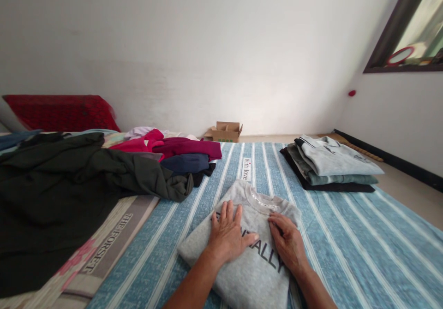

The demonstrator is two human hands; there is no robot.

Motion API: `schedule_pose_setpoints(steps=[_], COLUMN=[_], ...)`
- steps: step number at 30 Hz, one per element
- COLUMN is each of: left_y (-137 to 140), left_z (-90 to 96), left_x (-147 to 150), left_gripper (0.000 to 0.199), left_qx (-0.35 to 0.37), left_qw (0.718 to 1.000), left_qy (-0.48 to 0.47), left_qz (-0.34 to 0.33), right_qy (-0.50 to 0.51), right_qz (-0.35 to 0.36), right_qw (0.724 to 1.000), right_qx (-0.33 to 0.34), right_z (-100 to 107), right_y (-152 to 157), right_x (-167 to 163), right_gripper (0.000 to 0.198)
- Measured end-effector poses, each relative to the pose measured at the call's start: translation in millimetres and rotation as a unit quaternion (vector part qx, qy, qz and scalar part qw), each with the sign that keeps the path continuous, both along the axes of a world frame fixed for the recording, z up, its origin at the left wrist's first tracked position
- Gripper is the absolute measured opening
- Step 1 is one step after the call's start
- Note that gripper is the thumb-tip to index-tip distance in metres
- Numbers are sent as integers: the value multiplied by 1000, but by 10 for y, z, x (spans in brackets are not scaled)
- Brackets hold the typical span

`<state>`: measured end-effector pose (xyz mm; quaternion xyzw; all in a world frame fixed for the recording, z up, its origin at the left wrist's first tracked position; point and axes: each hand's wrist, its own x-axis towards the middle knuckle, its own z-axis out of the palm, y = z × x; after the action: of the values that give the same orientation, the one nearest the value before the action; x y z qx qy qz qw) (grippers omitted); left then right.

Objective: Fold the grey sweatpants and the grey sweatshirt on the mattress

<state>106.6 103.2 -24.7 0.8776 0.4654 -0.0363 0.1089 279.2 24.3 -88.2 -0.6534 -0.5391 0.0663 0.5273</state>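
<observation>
A grey sweatshirt [247, 281] with dark lettering across its chest lies folded on the blue striped bed sheet [166, 244], its collar facing away from me. My left hand [230, 235] rests flat on the left part of the chest, fingers spread and covering some letters. On the right side, my right hand [286, 242] touches the sweatshirt near the collar, its fingers bent and close together. Whether those fingers pinch any cloth is not clear.
A stack of folded clothes [339, 159] sits at the right. Loose garments, including a dark green one [69, 175] and a magenta one [190, 148], are heaped at the left. Behind the bed, an open cardboard box [226, 132] stands by the wall.
</observation>
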Motion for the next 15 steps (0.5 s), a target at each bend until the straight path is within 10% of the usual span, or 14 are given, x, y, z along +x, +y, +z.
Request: schedule_pose_setpoints(steps=[15], left_y=[284], left_z=[220], left_x=[-283], left_gripper=[60], left_qx=[50], left_qw=[994], left_qy=[-88], left_qz=[46], right_qy=[130], right_qz=[-226], right_qw=[965], right_qx=[-16], right_z=[165], right_y=[-171], right_x=[350], right_gripper=[43])
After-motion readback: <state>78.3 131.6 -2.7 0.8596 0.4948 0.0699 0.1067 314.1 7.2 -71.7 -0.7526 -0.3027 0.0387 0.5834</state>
